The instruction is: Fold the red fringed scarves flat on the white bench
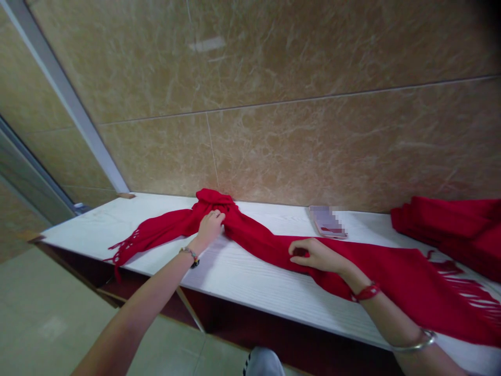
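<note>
A long red scarf (258, 241) with fringed ends lies stretched along a white shelf (242, 282) against a marble wall. My left hand (209, 227) is closed on a bunched part of the scarf near the wall, left of the middle. My right hand (313, 254) pinches the scarf's near edge further right, fingers curled into the cloth. The left fringe (123, 248) hangs at the shelf's front edge. The right fringe (465, 284) lies spread flat at the far right.
A phone (327, 221) lies face up on the shelf by the wall, behind my right hand. More red cloth (450, 224) is piled at the back right. Below the shelf are a tiled floor and a shoe tip (263, 363).
</note>
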### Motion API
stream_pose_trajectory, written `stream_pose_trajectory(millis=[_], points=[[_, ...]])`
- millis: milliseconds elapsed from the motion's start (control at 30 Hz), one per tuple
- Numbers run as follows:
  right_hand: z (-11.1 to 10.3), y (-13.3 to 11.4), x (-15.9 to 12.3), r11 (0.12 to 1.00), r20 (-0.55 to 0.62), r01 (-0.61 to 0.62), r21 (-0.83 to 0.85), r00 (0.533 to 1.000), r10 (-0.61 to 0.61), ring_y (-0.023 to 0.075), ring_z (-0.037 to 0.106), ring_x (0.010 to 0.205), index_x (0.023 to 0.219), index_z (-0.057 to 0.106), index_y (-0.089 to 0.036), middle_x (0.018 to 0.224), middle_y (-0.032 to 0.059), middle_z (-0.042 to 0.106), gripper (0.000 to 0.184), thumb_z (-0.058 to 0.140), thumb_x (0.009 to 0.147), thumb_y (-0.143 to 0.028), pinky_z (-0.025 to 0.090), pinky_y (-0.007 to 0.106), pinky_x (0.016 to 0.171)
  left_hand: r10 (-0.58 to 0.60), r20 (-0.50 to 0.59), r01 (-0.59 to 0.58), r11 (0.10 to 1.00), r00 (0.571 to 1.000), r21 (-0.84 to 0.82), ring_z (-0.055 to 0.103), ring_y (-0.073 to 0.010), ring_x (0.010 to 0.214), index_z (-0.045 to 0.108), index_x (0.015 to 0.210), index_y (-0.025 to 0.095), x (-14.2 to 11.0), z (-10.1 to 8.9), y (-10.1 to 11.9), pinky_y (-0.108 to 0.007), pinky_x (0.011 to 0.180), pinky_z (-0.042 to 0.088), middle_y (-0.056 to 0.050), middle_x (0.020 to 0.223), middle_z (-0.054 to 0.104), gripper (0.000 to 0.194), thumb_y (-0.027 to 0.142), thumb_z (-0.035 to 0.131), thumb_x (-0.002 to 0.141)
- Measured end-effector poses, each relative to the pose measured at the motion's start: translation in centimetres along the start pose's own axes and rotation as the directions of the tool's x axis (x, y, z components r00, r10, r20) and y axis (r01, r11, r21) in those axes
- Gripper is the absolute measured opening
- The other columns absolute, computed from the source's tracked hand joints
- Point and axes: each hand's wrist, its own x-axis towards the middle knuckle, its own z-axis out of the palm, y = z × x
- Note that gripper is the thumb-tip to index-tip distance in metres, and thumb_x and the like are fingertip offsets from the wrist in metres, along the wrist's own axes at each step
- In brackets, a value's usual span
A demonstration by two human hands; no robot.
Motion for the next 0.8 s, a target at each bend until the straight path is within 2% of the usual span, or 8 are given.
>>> stream_pose_trajectory(millis=[67,167,333,467,567,667,767,800], points=[[0.1,-0.1,0.0,1.000,0.002,0.013,0.007,1.000,-0.013,0.0134,0.053,0.066,0.078,0.059,-0.018,0.074,0.0010,0.061,0.013,0.051,0.076,-0.028,0.041,0.024,0.062,-0.232,0.004,0.232,0.972,0.973,-0.040,0.052,-0.0193,0.095,0.054,0.091,0.017,0.0,0.0,-1.1,-0.030,0.080,0.044,-0.008,0.097,0.052,0.021,0.007,0.044,0.076],[0.1,-0.2,0.0,0.999,0.016,0.030,0.024,0.999,-0.030,0.0132,0.052,0.065,0.075,0.059,-0.018,0.072,0.0005,0.060,0.013,0.051,0.076,-0.027,0.040,0.023,0.062,-0.480,0.068,0.484,0.872,0.875,-0.074,0.055,-0.0204,0.093,0.050,0.101,0.019,0.6,0.6,-2.1,-0.029,0.072,0.045,-0.010,0.104,0.053,0.025,0.012,0.043,0.078],[-1.0,0.6,-0.5,0.999,-0.062,0.006,0.047,0.998,-0.003,0.0133,0.051,0.063,0.074,0.056,-0.018,0.069,0.0002,0.059,0.011,0.049,0.076,-0.027,0.040,0.024,0.062,-0.622,0.073,0.626,0.779,0.779,-0.035,0.060,-0.0266,0.080,0.052,0.102,0.017,3.8,-0.1,-5.1,-0.033,0.060,0.044,-0.014,0.088,0.061,0.024,0.016,0.037,0.083],[-2.0,1.5,-0.8,0.998,-0.163,-0.027,0.065,0.986,0.037,0.0141,0.051,0.063,0.074,0.054,-0.019,0.068,0.0008,0.058,0.011,0.048,0.077,-0.027,0.040,0.025,0.061,-0.674,-0.030,0.673,0.739,0.738,-0.021,0.059,-0.0273,0.081,0.055,0.099,0.014,6.6,-4.7,-9.9,-0.034,0.063,0.044,-0.015,0.084,0.062,0.024,0.016,0.037,0.083],[-2.2,1.3,-0.9,0.998,-0.130,-0.035,0.051,0.991,0.041,0.0139,0.052,0.063,0.074,0.054,-0.019,0.068,0.0011,0.059,0.011,0.047,0.078,-0.026,0.040,0.024,0.061,-0.618,-0.163,0.622,0.782,0.769,-0.036,0.055,-0.0229,0.090,0.052,0.106,0.012,6.4,-8.3,-13.0,-0.032,0.073,0.043,-0.013,0.096,0.060,0.030,0.009,0.038,0.079],[-2.0,0.6,-0.9,0.998,-0.029,-0.041,0.036,0.999,0.042,0.0134,0.052,0.064,0.073,0.055,-0.019,0.069,0.0006,0.059,0.008,0.049,0.077,-0.024,0.040,0.023,0.061,-0.524,-0.192,0.525,0.850,0.830,-0.055,0.049,-0.0143,0.101,0.052,0.107,0.013,2.8,-9.7,-15.0,-0.024,0.084,0.039,-0.005,0.113,0.055,0.035,0.004,0.036,0.077],[-1.3,-0.3,-0.8,0.998,0.063,0.030,0.052,0.997,-0.034,0.0137,0.053,0.071,0.075,0.055,-0.019,0.077,0.0013,0.060,0.006,0.050,0.076,-0.022,0.041,0.023,0.067,-0.355,-0.014,0.350,0.928,0.935,-0.129,0.054,-0.0075,0.078,0.060,0.080,0.014,-3.0,-9.1,-16.0,-0.017,0.077,0.041,0.004,0.081,0.064,0.029,0.000,0.036,0.072],[-1.0,-0.6,-0.7,0.996,0.088,0.063,0.058,0.994,-0.068,0.0138,0.053,0.072,0.076,0.056,-0.018,0.079,0.0016,0.060,0.006,0.050,0.076,-0.021,0.041,0.024,0.069,-0.342,-0.015,0.338,0.932,0.939,-0.130,0.053,-0.0068,0.069,0.060,0.069,0.015,-4.9,-8.7,-16.1,-0.015,0.072,0.042,0.005,0.068,0.063,0.027,0.001,0.037,0.071]])
